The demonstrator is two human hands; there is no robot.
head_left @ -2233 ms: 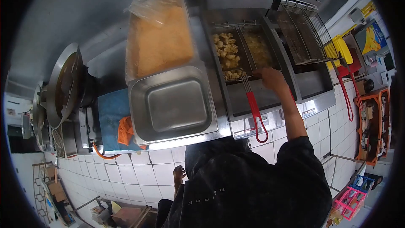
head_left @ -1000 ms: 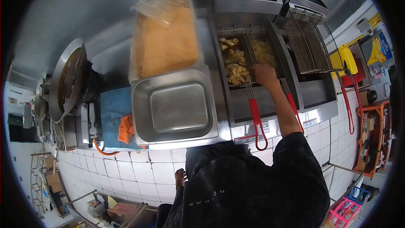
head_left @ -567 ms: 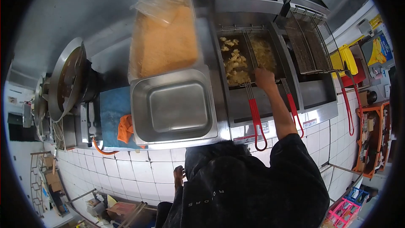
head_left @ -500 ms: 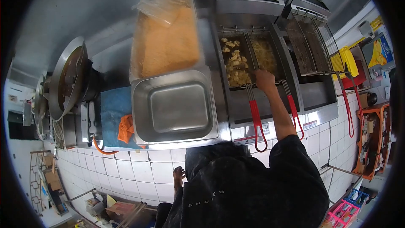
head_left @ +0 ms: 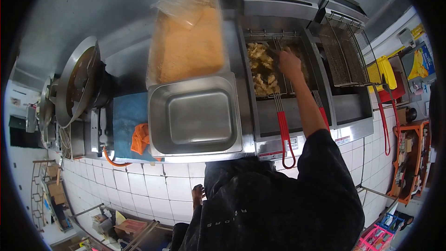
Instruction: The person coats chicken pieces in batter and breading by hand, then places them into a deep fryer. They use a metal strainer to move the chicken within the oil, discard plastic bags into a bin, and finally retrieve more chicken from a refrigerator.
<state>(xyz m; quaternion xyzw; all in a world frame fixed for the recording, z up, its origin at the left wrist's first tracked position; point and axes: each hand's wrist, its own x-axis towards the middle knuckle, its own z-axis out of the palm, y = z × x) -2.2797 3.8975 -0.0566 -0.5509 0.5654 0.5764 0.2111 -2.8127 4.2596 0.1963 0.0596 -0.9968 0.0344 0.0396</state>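
My right hand (head_left: 290,63) is closed over the middle of the deep fryer, palm down. A thin metal utensil (head_left: 273,51) juts from it to the left, over the frying pieces; its exact kind is too blurred to tell. Browned, battered pieces (head_left: 265,85) lie in the oil of the left fryer basket, near the hand. That basket's red handle (head_left: 283,132) reaches over the front edge. My right forearm partly covers the second basket's red handle (head_left: 323,113). Down beside my body hangs my left hand (head_left: 198,195), fingers loosely apart, holding nothing.
Left of the fryer stands a bare steel pan (head_left: 200,121), with a tray of orange-tan breading (head_left: 188,46) behind it. An orange cloth (head_left: 140,138) lies on a blue mat (head_left: 127,111). A wok (head_left: 79,83) is farther left. Raised wire baskets (head_left: 344,53) sit at right.
My right hand has moved slightly farther back over the fryer with the utensil. The fried pieces in the left basket have shifted into clumps at back and front. The left hand stays low.
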